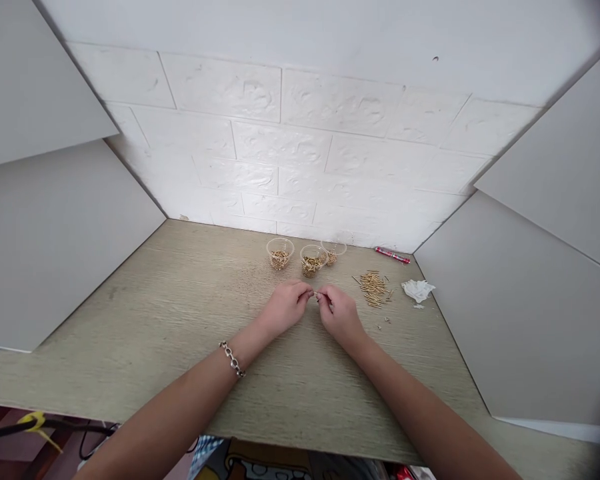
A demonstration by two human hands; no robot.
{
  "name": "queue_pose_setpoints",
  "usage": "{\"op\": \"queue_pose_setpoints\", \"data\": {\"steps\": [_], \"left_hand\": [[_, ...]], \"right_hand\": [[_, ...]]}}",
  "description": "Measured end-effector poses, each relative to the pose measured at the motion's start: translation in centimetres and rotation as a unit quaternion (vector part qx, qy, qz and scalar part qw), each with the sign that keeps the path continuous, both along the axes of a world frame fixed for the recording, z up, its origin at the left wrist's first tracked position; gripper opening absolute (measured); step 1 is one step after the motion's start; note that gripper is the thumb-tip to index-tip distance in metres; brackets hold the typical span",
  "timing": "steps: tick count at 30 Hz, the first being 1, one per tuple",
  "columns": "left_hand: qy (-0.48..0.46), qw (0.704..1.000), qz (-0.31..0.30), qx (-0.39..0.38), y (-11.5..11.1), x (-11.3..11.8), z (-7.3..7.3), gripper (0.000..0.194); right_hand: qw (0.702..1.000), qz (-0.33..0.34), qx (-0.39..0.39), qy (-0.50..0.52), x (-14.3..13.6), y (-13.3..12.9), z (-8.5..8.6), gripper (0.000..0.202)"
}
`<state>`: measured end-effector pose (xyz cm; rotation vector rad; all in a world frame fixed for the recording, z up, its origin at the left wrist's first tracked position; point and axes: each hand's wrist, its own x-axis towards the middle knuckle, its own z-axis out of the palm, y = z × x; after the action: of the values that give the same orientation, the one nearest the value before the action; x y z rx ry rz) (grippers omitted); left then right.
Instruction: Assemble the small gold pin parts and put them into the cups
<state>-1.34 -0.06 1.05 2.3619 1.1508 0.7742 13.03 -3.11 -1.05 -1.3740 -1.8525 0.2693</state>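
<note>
My left hand (286, 308) and my right hand (340, 315) meet over the middle of the table, fingertips pinched close together. Between them sits a tiny gold-coloured metal pin (315, 294), largely covered by the fingers of both hands. Just beyond my hands stand three clear plastic cups: the left cup (280, 245) and the middle cup (307, 251) hold small gold-coloured parts, and so does the right cup (341, 248), partly behind the middle one. To the right of my right hand lies a loose pile of gold-coloured metal pins (373, 288).
A red tube-like packet (393, 255) lies at the back right, near a crumpled white tissue (418, 290). Small bits (387, 320) are scattered below the pile. A white brick-patterned wall (305, 150) closes the back; grey panels (55, 247) stand at both sides.
</note>
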Motion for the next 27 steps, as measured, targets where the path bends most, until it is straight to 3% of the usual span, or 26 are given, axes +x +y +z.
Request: {"op": "queue_pose_setpoints", "data": {"steps": [4, 11, 16, 23, 27], "left_hand": [[0.009, 1.000, -0.018, 0.017, -0.2, 0.0, 0.2, 0.020], [-0.029, 0.999, -0.009, -0.046, 0.0, -0.1, 0.7, 0.023], [-0.034, 0.997, 0.002, -0.074, 0.2, -0.2, 0.6, 0.030], [-0.042, 0.992, 0.017, -0.119, 0.6, -0.1, 0.5, 0.026], [-0.033, 0.990, 0.015, -0.134, 0.8, -0.1, 0.4, 0.023]], "right_hand": [[1.000, 0.000, -0.008, -0.016, -0.2, -0.1, 0.0, 0.015], [0.997, -0.019, -0.048, 0.050, -0.2, -0.4, 0.2, 0.019], [0.998, -0.019, -0.043, 0.028, -0.2, -0.3, 0.2, 0.029], [0.992, -0.024, -0.067, 0.100, -0.1, 0.5, 0.2, 0.009], [0.988, -0.021, -0.067, 0.139, 0.0, 0.8, -0.2, 0.010]]}}
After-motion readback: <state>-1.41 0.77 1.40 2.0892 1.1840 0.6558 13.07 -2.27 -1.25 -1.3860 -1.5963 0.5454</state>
